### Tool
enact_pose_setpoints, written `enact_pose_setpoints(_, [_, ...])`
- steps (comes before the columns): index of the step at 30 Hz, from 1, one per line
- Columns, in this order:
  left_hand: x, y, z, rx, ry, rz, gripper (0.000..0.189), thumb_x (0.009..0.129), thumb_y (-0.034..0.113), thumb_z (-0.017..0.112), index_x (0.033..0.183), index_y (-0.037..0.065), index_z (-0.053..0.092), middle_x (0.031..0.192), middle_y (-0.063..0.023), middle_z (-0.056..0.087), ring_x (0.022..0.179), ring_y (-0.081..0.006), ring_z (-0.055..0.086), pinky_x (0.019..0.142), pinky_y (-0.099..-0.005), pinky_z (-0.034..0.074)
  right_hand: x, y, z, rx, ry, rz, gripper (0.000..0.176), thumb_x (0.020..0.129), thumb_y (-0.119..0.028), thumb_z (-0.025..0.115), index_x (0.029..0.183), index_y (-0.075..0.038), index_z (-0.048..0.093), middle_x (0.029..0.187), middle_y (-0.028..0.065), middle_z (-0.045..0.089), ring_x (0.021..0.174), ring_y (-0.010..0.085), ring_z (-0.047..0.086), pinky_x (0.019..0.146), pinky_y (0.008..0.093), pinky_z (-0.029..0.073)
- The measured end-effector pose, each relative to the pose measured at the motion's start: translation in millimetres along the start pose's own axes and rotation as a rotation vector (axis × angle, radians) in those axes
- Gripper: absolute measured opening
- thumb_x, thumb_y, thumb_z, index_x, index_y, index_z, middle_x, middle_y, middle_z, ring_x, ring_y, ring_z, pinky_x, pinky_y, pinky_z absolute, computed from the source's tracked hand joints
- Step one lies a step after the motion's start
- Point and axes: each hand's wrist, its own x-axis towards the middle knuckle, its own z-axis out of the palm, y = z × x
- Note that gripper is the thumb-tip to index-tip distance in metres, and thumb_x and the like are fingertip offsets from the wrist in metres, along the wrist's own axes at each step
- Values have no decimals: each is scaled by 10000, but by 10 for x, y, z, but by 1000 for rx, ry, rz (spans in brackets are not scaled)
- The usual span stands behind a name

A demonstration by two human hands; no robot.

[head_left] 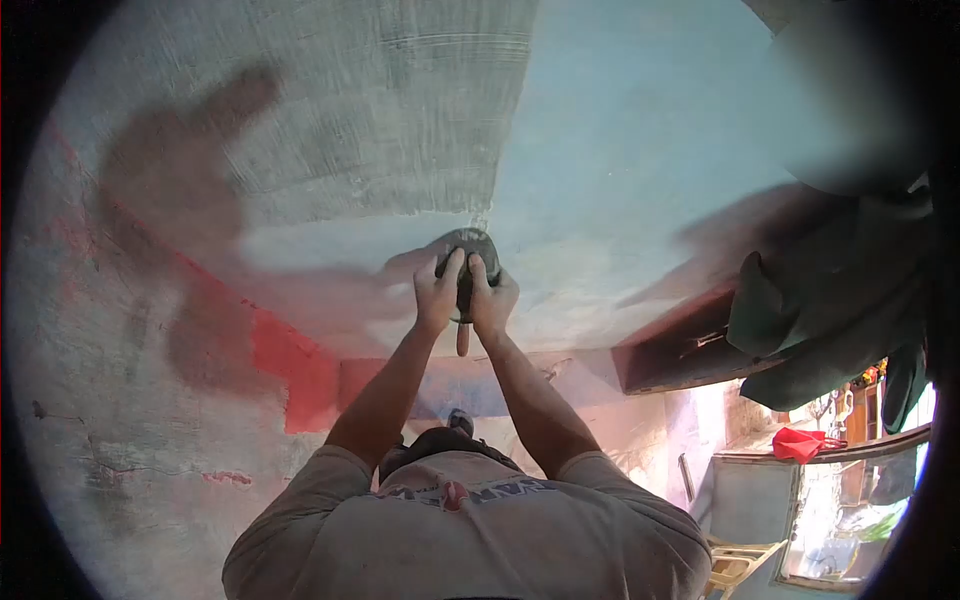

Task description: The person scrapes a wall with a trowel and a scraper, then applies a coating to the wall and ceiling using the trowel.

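Both of my hands hold a dark, rounded tool up against the wall. A brown handle points down from it between my wrists. My left hand grips its left side, and my right hand grips its right side, with the thumbs side by side near the middle. Behind the tool, rough grey plaster meets smooth light blue paint, with a paler strip below the grey. The tool's working face is hidden.
Dark green cloth hangs at the right beside a dark recess. Below it, a red cloth lies on a ledge near a bright opening. A red painted patch marks the left wall. A plastic chair stands at lower right.
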Motion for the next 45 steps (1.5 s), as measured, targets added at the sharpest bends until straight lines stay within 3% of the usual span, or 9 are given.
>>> enact_pose_setpoints(5, [-179, -139, -23, 101, 17, 180, 241, 1073, 154, 681, 1184, -45, 760, 961, 2, 750, 862, -91, 636, 802, -307, 537, -190, 303, -12, 68, 50, 12, 403, 1003, -342, 790, 945, 56, 784, 748, 80, 732, 706, 115, 624, 659, 346, 527])
enact_pose_setpoints(8, [51, 495, 81, 114, -77, 163, 246, 1076, 178, 681, 1152, -43, 759, 945, -7, 742, 862, -86, 625, 789, -301, 530, 80, -189, 42, 120, -8, 35, 404, 1012, -336, 778, 936, 61, 775, 729, 62, 705, 699, 101, 590, 644, 340, 511])
enact_pose_setpoints(16, [-84, 53, 69, 109, 47, 252, 278, 1038, 223, 734, 1025, -54, 748, 851, -48, 729, 808, -94, 629, 725, -326, 527, -30, 131, -71, -66, 4, 11, 415, 994, -342, 793, 896, 61, 790, 722, 73, 718, 699, 102, 607, 628, 333, 503])
enact_pose_setpoints(20, [184, 621, 178, 106, -36, 105, 300, 1039, 235, 734, 1049, -64, 750, 893, -84, 763, 818, -111, 659, 741, -333, 540, 181, -726, -42, 11, -32, 0, 405, 983, -333, 812, 913, 64, 770, 760, 71, 707, 734, 110, 588, 666, 343, 511])
enact_pose_setpoints(25, [-93, 52, 59, 93, 25, 56, 293, 1050, 238, 728, 1047, -53, 762, 947, -56, 770, 840, -104, 644, 753, -323, 535, -57, 7, -59, 59, 5, 11, 400, 1006, -334, 786, 930, 59, 773, 760, 65, 715, 722, 106, 582, 658, 348, 511])
enact_pose_setpoints(31, [136, 797, 231, 22, -50, 72, 256, 1071, 215, 690, 1045, -32, 750, 888, 7, 703, 811, -78, 574, 708, -318, 491, 203, -700, 12, 54, -5, -24, 406, 988, -338, 806, 883, 51, 755, 729, 41, 679, 692, 93, 544, 603, 342, 475])
enact_pose_setpoints(35, [-16, 236, 77, 148, -7, 186, 233, 1069, 187, 685, 1076, -35, 757, 930, -9, 728, 859, -91, 631, 785, -289, 532, 28, -246, -74, -53, -29, 41, 403, 984, -345, 811, 928, 54, 787, 753, 48, 705, 717, 94, 576, 630, 319, 493])
enact_pose_setpoints(38, [-117, 215, 99, 10, 8, 5, 240, 1071, 180, 675, 1130, -37, 758, 975, -35, 750, 903, -103, 647, 823, -308, 546, -80, -113, -20, 111, 19, 40, 415, 982, -358, 801, 974, 56, 799, 765, 142, 760, 716, 140, 667, 666, 373, 537])
enact_pose_setpoints(45, [-12, 398, 105, 1, -24, 30, 251, 1063, 213, 706, 1099, -28, 763, 977, -11, 741, 874, -85, 625, 783, -301, 531, 31, -303, -34, -10, 5, 27, 411, 993, -338, 805, 891, 58, 768, 722, 58, 707, 681, 109, 575, 633, 342, 502])
